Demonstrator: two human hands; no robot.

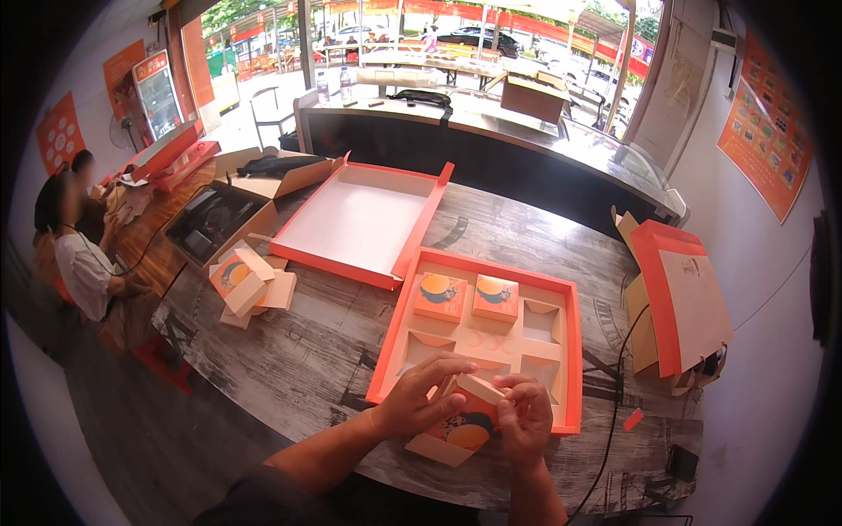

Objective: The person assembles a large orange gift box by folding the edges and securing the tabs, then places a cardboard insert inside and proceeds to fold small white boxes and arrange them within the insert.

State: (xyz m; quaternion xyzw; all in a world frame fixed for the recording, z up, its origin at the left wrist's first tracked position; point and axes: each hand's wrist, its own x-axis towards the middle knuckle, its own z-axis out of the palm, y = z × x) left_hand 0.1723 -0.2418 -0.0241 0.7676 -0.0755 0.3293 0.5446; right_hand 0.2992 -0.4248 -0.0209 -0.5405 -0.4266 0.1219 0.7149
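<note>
Between my hands is a small orange box (467, 428) with a yellow circle printed on it and loose cream flaps. My left hand (419, 396) grips its left side, thumb and fingers at an upper flap. On the other side my right hand (526, 414) is closed, its thumb and fingertips pinching the flap's right end. Just beyond stands a large shallow orange tray box (575, 351) with square compartments. A closed small box (440, 296) fills its far left compartment, and another small box (496, 298) sits in the far middle one. Other visible compartments hold no box.
A large orange lid (360, 210) lies inside-up beyond the tray. Flattened small boxes (250, 280) are piled at left, near a carton (219, 223) with a black item. A red-and-tan box (684, 298) and a black cable (619, 377) are at right. Two people sit far left.
</note>
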